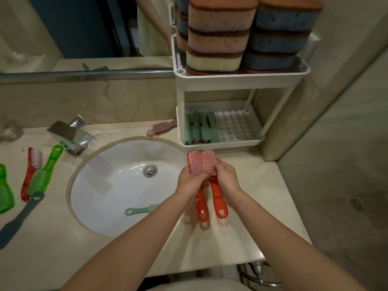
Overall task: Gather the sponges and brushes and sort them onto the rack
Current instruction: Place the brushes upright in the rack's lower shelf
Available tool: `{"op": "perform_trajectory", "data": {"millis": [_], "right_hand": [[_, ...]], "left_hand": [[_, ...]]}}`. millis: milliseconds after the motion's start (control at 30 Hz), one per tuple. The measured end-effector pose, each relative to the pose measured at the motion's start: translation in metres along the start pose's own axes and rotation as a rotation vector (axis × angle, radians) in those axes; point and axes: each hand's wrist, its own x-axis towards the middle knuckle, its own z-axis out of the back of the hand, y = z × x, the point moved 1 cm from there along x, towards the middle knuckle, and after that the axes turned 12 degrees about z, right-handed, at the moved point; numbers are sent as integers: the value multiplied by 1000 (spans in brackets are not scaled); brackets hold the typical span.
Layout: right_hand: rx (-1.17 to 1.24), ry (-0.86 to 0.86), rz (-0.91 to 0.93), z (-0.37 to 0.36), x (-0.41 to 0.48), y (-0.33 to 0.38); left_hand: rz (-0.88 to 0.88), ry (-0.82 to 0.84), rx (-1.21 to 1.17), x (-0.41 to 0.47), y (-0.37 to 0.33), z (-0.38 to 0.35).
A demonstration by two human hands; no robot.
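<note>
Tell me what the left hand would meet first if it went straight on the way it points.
Probably the front rim of the rack's lower tier. The left hand, gripping a red brush, points toward it, brush head leading. Height is unclear; it might pass over the rim.

A beige marble counter [231,238] holds a white oval sink [109,185] with a chrome drain [150,170] and a square tap [69,136]. A mirror [63,28] runs above the backsplash [84,99]. A pale wall [346,101] stands at right, over a grey floor [346,227].
</note>
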Motion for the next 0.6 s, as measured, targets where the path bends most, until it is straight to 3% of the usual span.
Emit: {"op": "perform_trajectory", "data": {"millis": [467,600], "right_hand": [[-219,226,-59,64,-7,25],[-142,298,-96,72,-8,30]], "left_hand": [[-22,25,-115,13,-42,-57],[-5,36,-130,16,-57,-71]]}}
